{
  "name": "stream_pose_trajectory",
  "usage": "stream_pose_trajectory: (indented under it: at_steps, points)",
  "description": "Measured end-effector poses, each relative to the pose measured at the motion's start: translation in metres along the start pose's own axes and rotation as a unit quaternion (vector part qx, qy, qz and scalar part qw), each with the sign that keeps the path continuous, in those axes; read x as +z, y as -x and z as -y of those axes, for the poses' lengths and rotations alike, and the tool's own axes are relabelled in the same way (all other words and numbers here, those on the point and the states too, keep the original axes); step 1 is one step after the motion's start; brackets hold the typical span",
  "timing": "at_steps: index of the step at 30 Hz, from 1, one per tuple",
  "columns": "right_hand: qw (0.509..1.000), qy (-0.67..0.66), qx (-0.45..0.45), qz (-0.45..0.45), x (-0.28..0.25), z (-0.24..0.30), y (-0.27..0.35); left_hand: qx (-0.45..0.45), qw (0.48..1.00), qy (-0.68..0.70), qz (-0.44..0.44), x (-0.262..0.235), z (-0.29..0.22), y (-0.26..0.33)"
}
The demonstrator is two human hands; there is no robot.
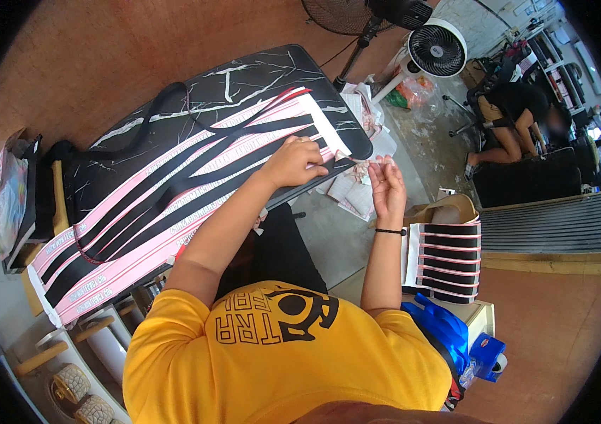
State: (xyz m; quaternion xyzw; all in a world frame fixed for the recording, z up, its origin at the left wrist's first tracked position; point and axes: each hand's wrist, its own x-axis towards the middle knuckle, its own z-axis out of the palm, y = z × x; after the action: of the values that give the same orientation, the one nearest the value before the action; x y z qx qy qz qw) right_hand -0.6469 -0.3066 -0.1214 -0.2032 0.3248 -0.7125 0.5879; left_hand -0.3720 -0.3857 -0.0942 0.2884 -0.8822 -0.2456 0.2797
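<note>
A long pink sheet (194, 166) with black lengthwise bands and white printed strips lies across the dark marble-patterned table (279, 67). My left hand (293, 162), its fingers curled, rests at the sheet's right end, close to the white end strip (325, 127). What its fingertips hold, if anything, is hidden. Beyond the table's right corner, my right hand (389, 187) is raised with the palm turned up. Its fingertips are drawn together at a thin pale strip (358, 160) that leads from the sheet's corner. Loose black ribbons (163, 99) loop over the sheet.
Two fans, one of them white (436, 49), stand past the table. Paper scraps (350, 191) litter the floor. At right, a similar striped stack (449, 258) sits by a blue bag (438, 321). Another person (516, 106) bends over farther off. Plastic-wrapped goods (5, 198) are at left.
</note>
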Motion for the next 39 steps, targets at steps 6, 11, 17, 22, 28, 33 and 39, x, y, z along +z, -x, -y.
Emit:
stream_pose_trajectory:
  at_steps: [6, 11, 17, 22, 28, 33, 39]
  points:
    - [0.992, -0.044, 0.039, -0.112, -0.032, -0.008, -0.005, -0.049, 0.998, 0.024, -0.035, 0.006, 0.014, 0.0]
    - [0.973, -0.136, 0.076, -0.173, -0.058, -0.03, -0.004, -0.036, 0.996, -0.002, -0.078, 0.017, 0.02, 0.0]
    - [0.977, -0.105, 0.07, -0.173, -0.076, -0.036, 0.011, -0.07, 0.991, -0.08, -0.086, 0.016, 0.026, -0.002]
    - [0.969, 0.045, 0.123, -0.207, -0.083, -0.053, 0.033, -0.103, 0.987, -0.015, -0.123, 0.018, 0.019, -0.002]
    - [0.922, 0.107, 0.286, -0.237, -0.073, -0.118, 0.064, -0.125, 0.972, 0.137, -0.146, 0.012, 0.026, -0.008]
    - [0.903, 0.369, -0.043, -0.217, -0.011, -0.138, 0.098, -0.224, 0.832, 0.497, -0.099, -0.013, 0.049, -0.016]
    - [0.74, 0.583, -0.315, 0.115, 0.101, -0.078, 0.077, -0.255, 0.664, 0.695, -0.107, -0.063, 0.044, -0.023]
